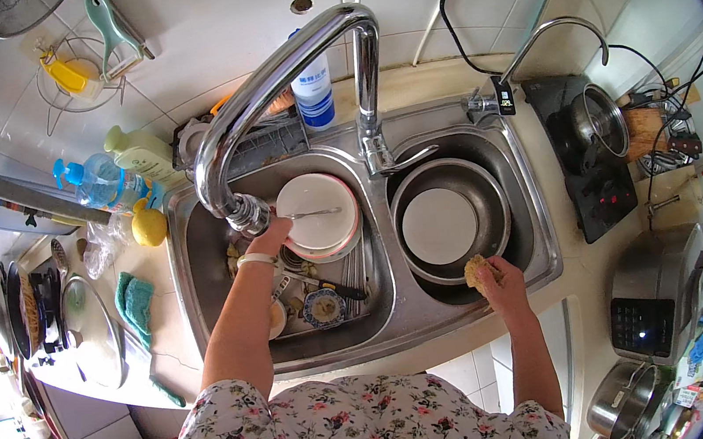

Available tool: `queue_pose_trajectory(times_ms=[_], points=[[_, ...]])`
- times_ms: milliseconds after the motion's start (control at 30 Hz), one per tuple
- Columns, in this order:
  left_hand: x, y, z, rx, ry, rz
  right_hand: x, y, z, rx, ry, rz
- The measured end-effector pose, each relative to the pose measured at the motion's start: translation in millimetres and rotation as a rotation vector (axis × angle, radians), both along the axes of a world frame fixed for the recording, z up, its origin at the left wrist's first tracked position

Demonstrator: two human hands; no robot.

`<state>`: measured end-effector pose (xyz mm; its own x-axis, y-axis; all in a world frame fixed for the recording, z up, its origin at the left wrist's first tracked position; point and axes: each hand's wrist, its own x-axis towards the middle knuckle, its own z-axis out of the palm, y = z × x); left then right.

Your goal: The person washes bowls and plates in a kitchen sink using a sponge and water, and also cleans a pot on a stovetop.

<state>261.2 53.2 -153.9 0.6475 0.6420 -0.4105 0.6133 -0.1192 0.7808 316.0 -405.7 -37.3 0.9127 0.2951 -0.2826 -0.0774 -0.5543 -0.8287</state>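
My left hand [272, 235] is in the left sink basin, beneath the chrome faucet's spray head [249, 214], with its fingers at the left edge of a stack of white plates [316, 231]. A metal fork or spoon [317, 212] lies across the top plate, its end towards my fingers. Below the stack are a blue-patterned dish [324, 307], a black-handled knife [349, 292] and several chopsticks [355, 269]. My right hand [507, 285] holds a tan scrubbing sponge [482, 274] at the front rim of a metal basin [501, 236] in the right sink. A white plate [439, 226] lies inside that basin.
The tall faucet [367, 84] arches over the left sink. Bottles [103, 179], a lemon [149, 227] and a teal cloth [135, 308] stand or lie at the left. An induction cooktop [605, 199] with a pot [598, 120] and a cooker [652, 300] are at the right.
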Motion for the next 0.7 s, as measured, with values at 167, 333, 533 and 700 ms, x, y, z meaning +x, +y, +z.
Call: queue_pose_trajectory(times_ms=[167, 333, 533, 700], points=[[-2.6, 18.0, -40.7, -0.355, 0.053, -0.013, -4.4, 14.7, 11.7, 0.124, 0.056, 0.04], [6.2, -10.7, 34.9, -0.478, 0.049, -0.042, -9.5, 22.8, 31.7, 0.191, 0.014, 0.063], [2.3, -29.3, 42.8, 0.736, -0.189, -0.357, -16.8, 21.1, 21.1, 0.273, -0.02, 0.101], [-15.8, -28.6, 72.4, 0.949, -0.115, -0.465, -20.6, 38.9, 32.0, 0.291, -0.005, 0.18]])
